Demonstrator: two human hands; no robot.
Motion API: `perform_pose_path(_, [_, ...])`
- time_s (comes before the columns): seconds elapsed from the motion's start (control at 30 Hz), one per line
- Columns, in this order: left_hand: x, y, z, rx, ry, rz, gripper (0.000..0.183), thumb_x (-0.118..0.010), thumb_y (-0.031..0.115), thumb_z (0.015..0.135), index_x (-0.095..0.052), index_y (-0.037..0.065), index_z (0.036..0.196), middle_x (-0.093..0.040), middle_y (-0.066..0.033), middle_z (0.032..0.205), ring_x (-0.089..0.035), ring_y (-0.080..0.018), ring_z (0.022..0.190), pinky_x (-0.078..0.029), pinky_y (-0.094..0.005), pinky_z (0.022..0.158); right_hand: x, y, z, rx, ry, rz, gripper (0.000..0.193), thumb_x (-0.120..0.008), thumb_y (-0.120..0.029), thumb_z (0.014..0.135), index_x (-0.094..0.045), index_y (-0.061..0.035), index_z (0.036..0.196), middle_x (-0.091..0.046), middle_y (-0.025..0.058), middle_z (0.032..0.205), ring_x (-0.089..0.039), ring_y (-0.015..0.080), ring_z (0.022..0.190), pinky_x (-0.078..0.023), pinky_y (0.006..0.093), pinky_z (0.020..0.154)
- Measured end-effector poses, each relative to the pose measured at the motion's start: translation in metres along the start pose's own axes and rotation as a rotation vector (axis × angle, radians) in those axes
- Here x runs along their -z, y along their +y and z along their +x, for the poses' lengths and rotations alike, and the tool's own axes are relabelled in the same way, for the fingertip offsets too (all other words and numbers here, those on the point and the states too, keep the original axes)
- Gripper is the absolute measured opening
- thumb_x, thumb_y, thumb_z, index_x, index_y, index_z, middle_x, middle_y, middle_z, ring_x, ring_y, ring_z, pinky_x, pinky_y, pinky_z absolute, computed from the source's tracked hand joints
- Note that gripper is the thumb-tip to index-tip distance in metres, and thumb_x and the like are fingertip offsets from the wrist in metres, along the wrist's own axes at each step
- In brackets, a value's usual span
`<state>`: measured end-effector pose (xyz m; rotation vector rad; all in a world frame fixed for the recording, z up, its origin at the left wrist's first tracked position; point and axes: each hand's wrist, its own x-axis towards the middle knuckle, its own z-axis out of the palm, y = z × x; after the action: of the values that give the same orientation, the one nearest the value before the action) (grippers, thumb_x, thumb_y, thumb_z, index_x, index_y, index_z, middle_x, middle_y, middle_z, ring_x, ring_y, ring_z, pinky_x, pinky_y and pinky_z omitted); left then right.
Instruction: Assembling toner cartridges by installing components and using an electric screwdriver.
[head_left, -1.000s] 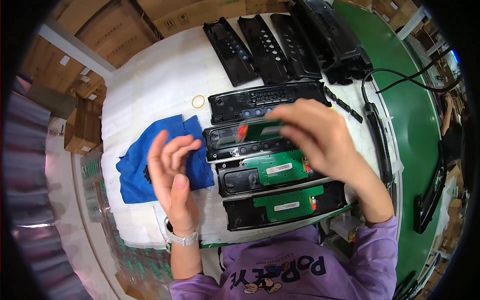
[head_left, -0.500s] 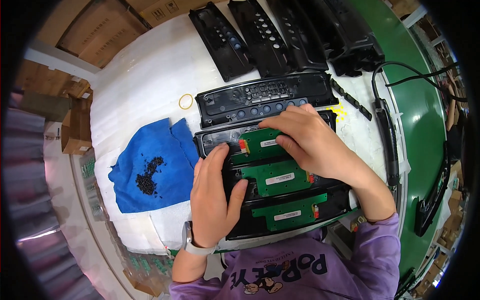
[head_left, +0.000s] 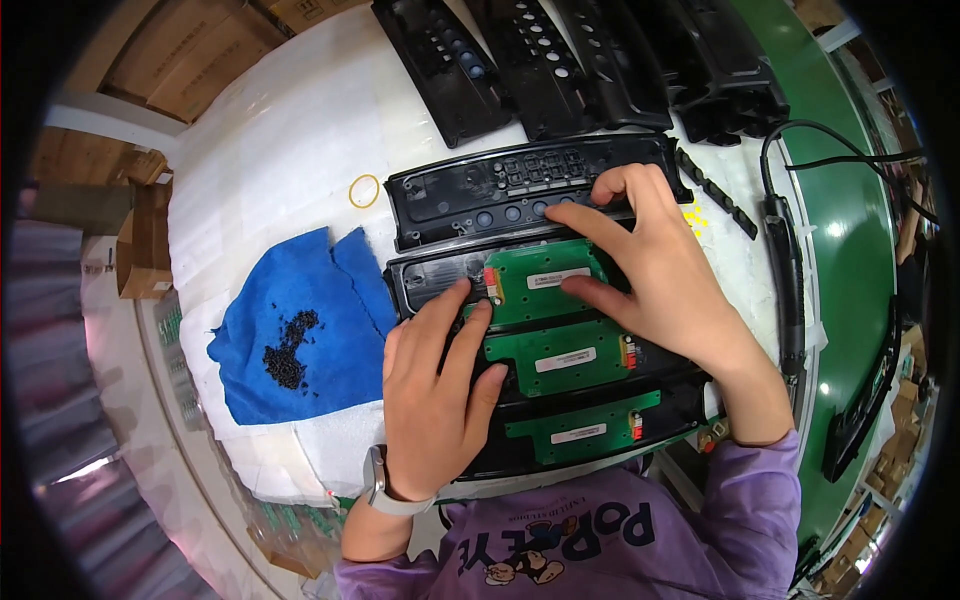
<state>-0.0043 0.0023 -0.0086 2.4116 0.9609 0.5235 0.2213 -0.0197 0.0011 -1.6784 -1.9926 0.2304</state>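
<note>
A green circuit board [head_left: 519, 304] with a pale label lies in a black plastic housing [head_left: 420, 290], the farthest of three such filled housings. My left hand [head_left: 430, 410] rests at the board's left end, fingers stretched and fingertips by its red-and-white connector [head_left: 491, 284]. Above the board's right part is my right hand [head_left: 675, 285], with thumb and fingers apart; the thumb tip is at the label and the index tip reaches over the housing behind. Two more green boards, a middle one [head_left: 512, 374] and a near one [head_left: 535, 450], sit in the housings closer to me.
On the left, a blue cloth [head_left: 300, 265] carries a heap of tiny black parts [head_left: 286, 362]. Behind the boards lies a black panel [head_left: 425, 198] with round buttons. More black housings [head_left: 440, 80] stand at the back. A corded black tool [head_left: 783, 290] and yellow bits [head_left: 696, 215] are right.
The far board has settled flatter into its housing. My right hand has loosened from it and shifted right, its fingers spreading. My left fingertips have slid slightly right, onto the board's left end.
</note>
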Motion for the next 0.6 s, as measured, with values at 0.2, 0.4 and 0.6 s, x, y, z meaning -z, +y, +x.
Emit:
perform_pose_path(0.2, [0.004, -0.004, 0.001, -0.043, 0.010, 0.043, 0.038, -0.061, 0.011, 0.074, -0.054, -0.003, 0.110, -0.051, -0.0167, 0.115, -0.048, -0.0317, 0.107, -0.036, -0.0404, 0.087, -0.001, -0.006, 0.005, 0.015, -0.037, -0.001, 0.048, -0.075, -0.010, 0.060, -0.059, -0.0049, 0.105, -0.045, 0.0107, 0.094, -0.047, 0.0274, 0.091, -0.042, 0.0351, 0.076])
perform_pose_path(0.4, [0.028, -0.021, -0.010, -0.090, 0.426, 0.117, 0.022, -0.059, -0.004, 0.069, -0.060, -0.001, 0.090, -0.057, -0.0121, 0.089, -0.056, -0.0309, 0.084, -0.044, -0.0363, 0.070, 0.012, -0.014, 0.001, 0.015, 0.124, -0.111, 0.051, -0.076, -0.008, 0.055, -0.058, -0.0034, 0.102, -0.047, 0.0113, 0.094, -0.048, 0.0286, 0.089, -0.043, 0.0365, 0.074])
perform_pose_path(0.6, [0.069, -0.064, -0.038, 0.362, 0.329, 0.590, 0.019, -0.067, 0.010, 0.071, -0.062, 0.000, 0.087, -0.056, -0.0115, 0.077, -0.055, -0.0290, 0.073, -0.045, -0.0349, 0.064, 0.012, -0.017, -0.004, 0.021, 0.153, -0.054, 0.043, -0.074, -0.006, 0.056, -0.060, -0.0023, 0.096, -0.048, 0.0115, 0.095, -0.048, 0.0283, 0.091, -0.043, 0.0360, 0.075])
